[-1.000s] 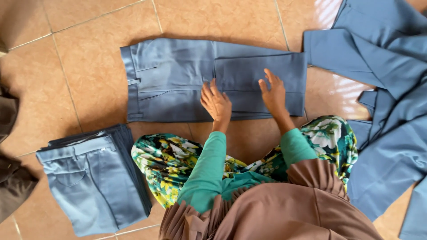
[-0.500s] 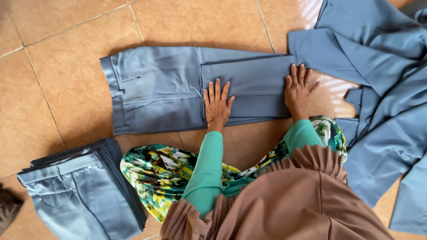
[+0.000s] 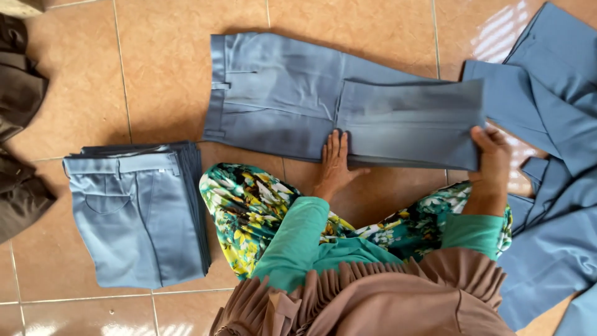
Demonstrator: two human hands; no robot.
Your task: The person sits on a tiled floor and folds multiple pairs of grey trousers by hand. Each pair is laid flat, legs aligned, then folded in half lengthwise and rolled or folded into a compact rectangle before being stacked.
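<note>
A pair of grey-blue trousers (image 3: 292, 93) lies flat on the tiled floor, its legs folded back once toward the waistband. My left hand (image 3: 336, 163) presses flat on the near edge of the trousers at the fold line, fingers spread. At the right end my right hand (image 3: 491, 155) grips the folded edge of the legs, fingers curled around the cloth. I sit on the floor in a floral garment with green sleeves.
A stack of folded grey-blue trousers (image 3: 140, 208) sits at the left. Unfolded grey-blue trousers (image 3: 553, 155) are piled at the right. Dark brown cloth (image 3: 18, 124) lies along the left edge. Tan floor tiles (image 3: 74, 81) surround everything.
My right hand slid from the middle of the folded legs to their right end and took hold of the edge. My left hand shifted down to the near edge.
</note>
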